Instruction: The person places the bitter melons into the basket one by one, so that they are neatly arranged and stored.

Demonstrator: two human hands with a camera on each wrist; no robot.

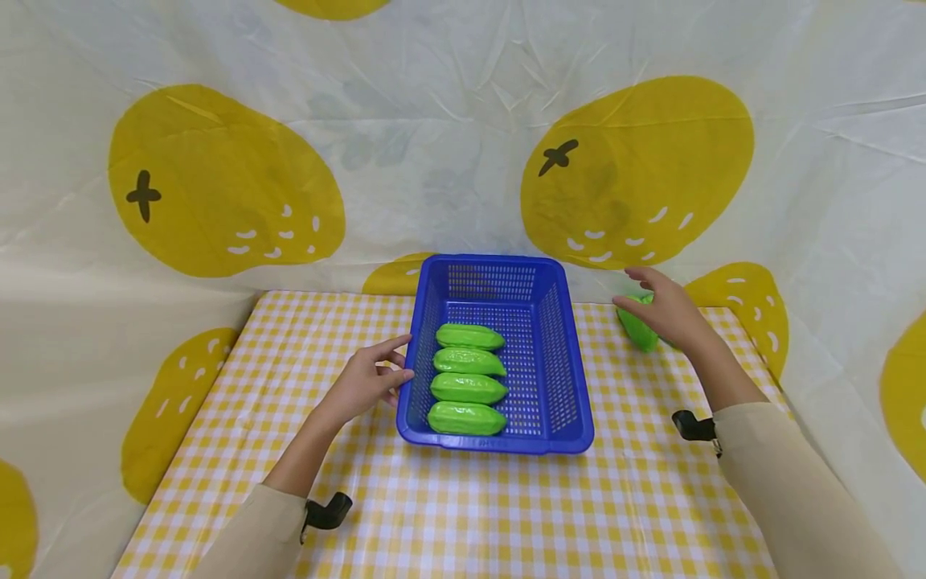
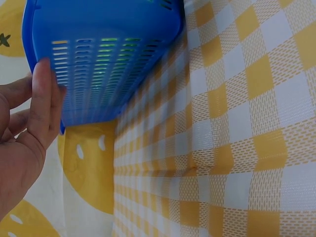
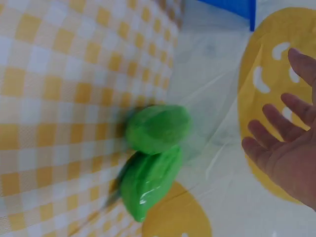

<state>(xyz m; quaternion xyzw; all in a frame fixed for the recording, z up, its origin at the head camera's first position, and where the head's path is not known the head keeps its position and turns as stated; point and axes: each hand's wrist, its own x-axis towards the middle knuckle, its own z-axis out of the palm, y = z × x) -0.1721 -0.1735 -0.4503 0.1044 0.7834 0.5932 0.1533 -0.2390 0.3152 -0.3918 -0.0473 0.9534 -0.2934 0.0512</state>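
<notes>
Head view: left hand [image 1: 365,384] lies flat, fingers straight against the blue basket's [image 1: 564,378] left wall, gripping nothing; four green gourds [image 1: 467,418] sit in a row inside; farther right, right hand [image 1: 664,310] hovers spread open just over two loose gourds [image 3: 153,163] at the table's [image 1: 637,482] far edge.

I see a blue basket [image 1: 571,386] with little holes in its walls. Four shiny green vegetables [image 1: 466,388] lie inside it in a row. Two more green ones [image 3: 153,158] sit on the tablecloth [image 1: 637,498] — it has yellow and white checks. The sheet behind [image 1: 434,121] is white with big yellow fruit shapes — they have small white marks and dark brown stems. The sleeves [image 1: 796,490] I see are beige.
</notes>
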